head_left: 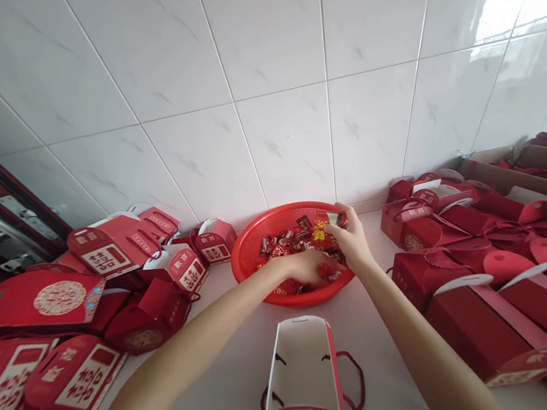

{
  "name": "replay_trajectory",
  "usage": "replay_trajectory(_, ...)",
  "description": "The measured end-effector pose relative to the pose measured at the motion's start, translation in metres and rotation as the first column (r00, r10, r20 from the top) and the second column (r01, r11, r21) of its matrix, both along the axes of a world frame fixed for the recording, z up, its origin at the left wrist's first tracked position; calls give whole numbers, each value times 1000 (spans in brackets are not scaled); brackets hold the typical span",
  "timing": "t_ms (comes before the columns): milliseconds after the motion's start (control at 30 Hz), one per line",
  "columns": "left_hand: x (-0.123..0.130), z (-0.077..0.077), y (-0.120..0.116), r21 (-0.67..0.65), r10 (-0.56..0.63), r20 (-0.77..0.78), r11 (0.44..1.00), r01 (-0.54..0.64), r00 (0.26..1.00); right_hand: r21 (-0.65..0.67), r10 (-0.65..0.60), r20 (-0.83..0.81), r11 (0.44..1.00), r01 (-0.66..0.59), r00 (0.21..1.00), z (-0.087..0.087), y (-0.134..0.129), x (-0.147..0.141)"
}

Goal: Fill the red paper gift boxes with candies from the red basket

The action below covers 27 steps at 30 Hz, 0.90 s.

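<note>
A red plastic basket with perforated sides holds many small wrapped candies. My left hand is down in it, fingers curled around a red-wrapped candy; the fingertips are partly hidden. At the basket's right rim, my right hand pinches a red packet with yellow characters between thumb and fingers. In front of the basket stands an open gift box, white inside and red outside, its cord handles hanging at the sides. No candy shows on its floor.
Assembled red gift boxes crowd the left of the white counter. More red boxes stand in rows at the right, beside a cardboard carton. A tiled wall rises behind the basket; a dark door frame is far left.
</note>
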<state>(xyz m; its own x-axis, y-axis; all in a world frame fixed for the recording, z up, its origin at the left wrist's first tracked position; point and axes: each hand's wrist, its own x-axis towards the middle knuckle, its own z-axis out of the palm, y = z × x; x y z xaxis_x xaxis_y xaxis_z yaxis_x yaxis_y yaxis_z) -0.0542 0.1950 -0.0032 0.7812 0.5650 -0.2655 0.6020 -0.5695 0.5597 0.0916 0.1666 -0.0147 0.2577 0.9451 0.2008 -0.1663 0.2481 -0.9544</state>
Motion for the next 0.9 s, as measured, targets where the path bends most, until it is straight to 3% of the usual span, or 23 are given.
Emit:
replay_trajectory(67, 11, -8, -1, 61, -13, -52, 998, 16, 999, 4, -6, -14, 1000, 6, 1000, -2, 2, 0)
replay_trajectory(167, 7, -14, 11, 155, 77, -100, 986, -61, 992, 5, -24, -36, 1000, 24, 999, -2, 3, 0)
replay_trajectory(367, -46, -4, 40, 286, 354, -26, 899, -332, 935, -7, -2, -47, 1000, 2, 999, 3, 0, -1)
replay_trajectory(500, -67, -2, 45, 245, 418, 66, 874, -420, 906, -13, -4, -46, 1000, 3, 999, 6, -1, -2)
replay_trajectory(900, -69, -8, 52, 95, 466, 233, 863, -496, 854, -29, 11, -53, 999, -13, 999, 8, -3, -2)
